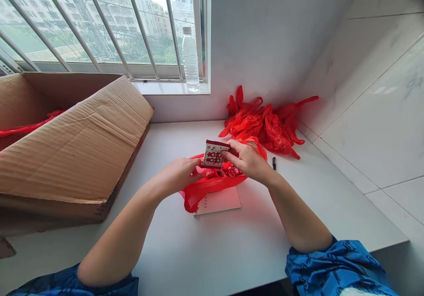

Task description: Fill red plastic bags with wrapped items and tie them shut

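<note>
Red-and-white printed packet [215, 153] is pinched near its edge between the thumb and fingers of the right hand [248, 161], held up at the centre of the frame. Just below it, the left hand [175, 175] curves loosely over the mouth of a red plastic bag [195, 196]; whether it grips anything cannot be told. More printed packets [228, 171] lie inside the bag, which rests partly on a white sheet of card [221, 202] on a white countertop [265, 229].

Just right of the right hand lies a small black stick-like object [274, 163]. Beyond it, a heap of red plastic bags [261, 123] sits against the wall. A large cardboard box [66, 146] fills the left side, with a red strip [26, 126] inside. At upper left is a barred window [99, 22], with a plastic water bottle [190, 59] on its sill. Blue patterned sleeves [331, 265] show at the bottom edge.
</note>
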